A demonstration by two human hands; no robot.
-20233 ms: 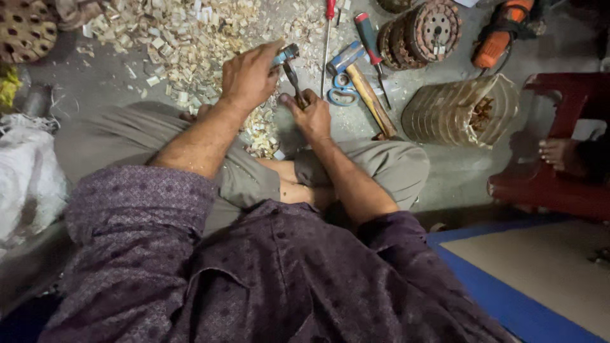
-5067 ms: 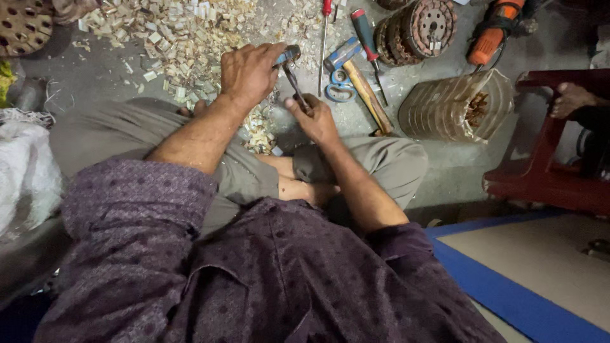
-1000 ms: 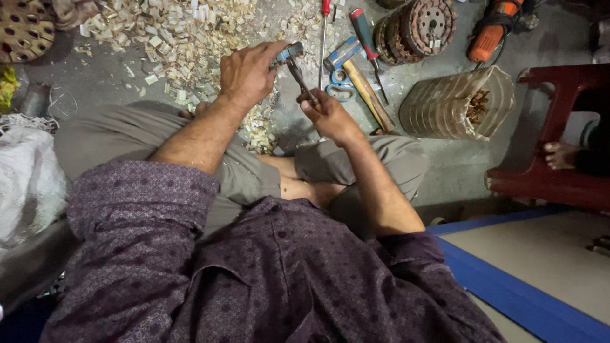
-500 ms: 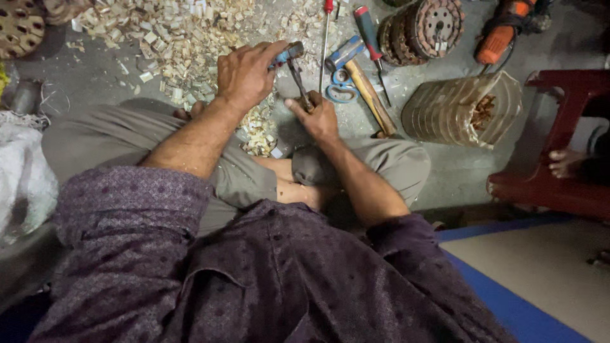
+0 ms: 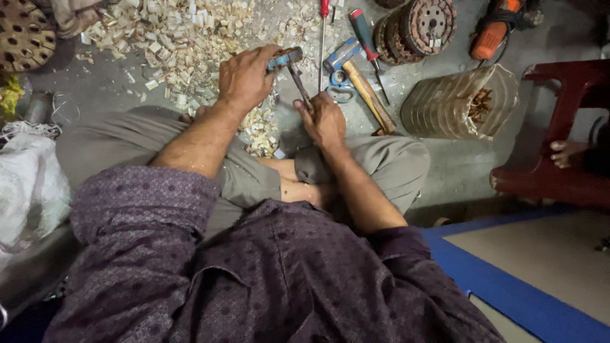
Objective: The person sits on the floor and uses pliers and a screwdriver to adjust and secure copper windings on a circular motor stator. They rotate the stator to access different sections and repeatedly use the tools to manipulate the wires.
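Left hand (image 5: 244, 79) clenches blue-headed hammer (image 5: 284, 58); right hand (image 5: 324, 121) grips thin dark rod (image 5: 298, 86), possibly a chisel, above pale chips (image 5: 260, 130).

I counted two screwdrivers (image 5: 363, 33) on the floor, one hammer (image 5: 359, 79), one pair of blue scissors (image 5: 341, 92), one orange power tool (image 5: 492, 35), one red stool (image 5: 565, 127), and perhaps three stacked discs (image 5: 416, 28).

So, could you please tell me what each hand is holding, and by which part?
The left hand grips a blue-headed hammer just below its head. The right hand holds a thin metal rod by its lower end.
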